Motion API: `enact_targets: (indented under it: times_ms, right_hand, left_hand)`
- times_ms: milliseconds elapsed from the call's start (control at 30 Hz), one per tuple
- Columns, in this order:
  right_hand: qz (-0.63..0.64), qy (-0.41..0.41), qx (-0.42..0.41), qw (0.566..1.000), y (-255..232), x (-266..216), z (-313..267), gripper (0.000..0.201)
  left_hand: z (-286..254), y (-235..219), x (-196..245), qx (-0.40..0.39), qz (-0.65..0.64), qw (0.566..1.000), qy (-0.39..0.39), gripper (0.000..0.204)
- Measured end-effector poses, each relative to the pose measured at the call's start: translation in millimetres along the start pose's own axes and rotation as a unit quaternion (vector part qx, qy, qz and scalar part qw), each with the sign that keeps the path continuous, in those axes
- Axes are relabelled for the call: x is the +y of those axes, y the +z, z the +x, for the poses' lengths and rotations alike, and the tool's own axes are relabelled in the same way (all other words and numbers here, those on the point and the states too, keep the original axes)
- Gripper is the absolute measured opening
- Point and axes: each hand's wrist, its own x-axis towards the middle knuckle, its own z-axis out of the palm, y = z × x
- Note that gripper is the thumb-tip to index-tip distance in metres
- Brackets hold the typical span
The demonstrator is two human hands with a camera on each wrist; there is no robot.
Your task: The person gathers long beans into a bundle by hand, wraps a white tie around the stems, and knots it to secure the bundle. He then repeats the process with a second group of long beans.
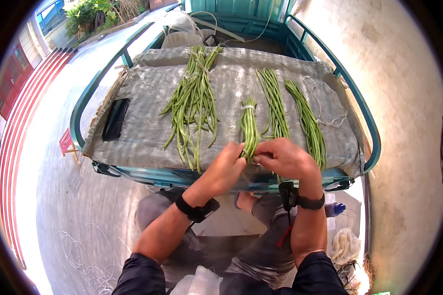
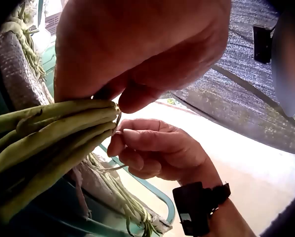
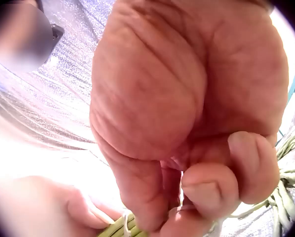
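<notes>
A small bundle of green long beans (image 1: 249,125) has a pale tie (image 1: 248,106) round its far end. My left hand (image 1: 225,171) grips this bundle by its near end, at the front of the cloth. Close beside it, my right hand (image 1: 288,158) pinches a thin pale string, which loops round the beans' near end as a band (image 3: 126,223) in the right wrist view. Bean tips (image 2: 110,111) poke out by the left thumb in the left wrist view. To the right lie two loose rows of beans, one (image 1: 275,105) nearer and one (image 1: 307,125) farther out.
A larger heap of beans (image 1: 194,98) lies to the left on the grey cloth (image 1: 147,98), with a dark phone (image 1: 116,119) beyond it. Loose string (image 1: 332,115) lies at the right. Teal rails (image 1: 96,81) edge the cart bed, and a pale bucket (image 1: 182,39) stands behind.
</notes>
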Motion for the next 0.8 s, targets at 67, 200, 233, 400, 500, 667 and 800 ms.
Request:
enact_targets:
  times_ms: [67,200,233,400,500,667,800]
  right_hand:
    - [-0.038,-0.043,0.006,0.998,5.6,7.7,4.1,0.020]
    - [-0.066,-0.054,0.007,0.996,6.7,5.8,4.6,0.020]
    - [-0.063,-0.059,0.014,0.996,8.2,6.4,4.7,0.020]
    - [-0.004,-0.021,0.032,0.999,2.7,-0.3,6.9,0.021]
    - [-0.015,-0.017,0.055,0.998,3.7,-1.4,10.1,0.021]
    - [-0.005,-0.020,0.012,1.000,4.2,4.6,9.4,0.022]
    - [0.046,0.023,0.012,0.999,4.7,2.5,10.3,0.030]
  left_hand:
    - [-0.2,-3.1,6.2,-0.022,0.043,0.999,0.007,0.038]
    - [0.8,-13.5,12.2,-0.044,0.055,0.997,0.019,0.037]
    - [1.1,-14.6,11.0,-0.046,0.024,0.999,0.002,0.037]
    - [8.0,-18.8,7.2,-0.025,-0.054,0.998,-0.001,0.035]
    - [10.4,-14.4,11.6,0.030,0.018,0.999,0.030,0.030]
    - [7.3,-13.0,19.9,0.029,0.088,0.995,0.036,0.030]
    - [12.1,-18.0,19.4,-0.001,0.111,0.993,0.036,0.030]
